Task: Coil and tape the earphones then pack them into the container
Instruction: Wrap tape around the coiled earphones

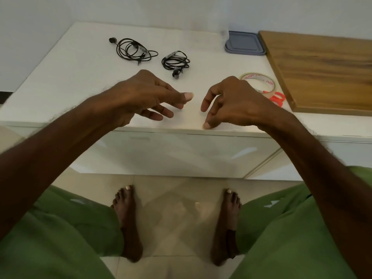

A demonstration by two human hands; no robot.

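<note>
Two black earphone sets lie on the white counter [70,77]. The loose set [132,50] is at the back left; the tighter coil [176,63] lies right of it. A roll of clear tape [259,80] with red lettering sits at the right, orange-handled scissors [278,98] beside it. A clear container [225,25] with a grey lid [244,43] stands at the back. My left hand [145,95] and my right hand [233,101] hover over the counter's front edge, fingers loosely curled, holding nothing, both nearer than the earphones.
A wooden cutting board [326,71] fills the counter's right side. White cabinet fronts [181,154] drop below the counter edge. My bare feet stand on a tiled floor [177,214], green clothing at both lower corners.
</note>
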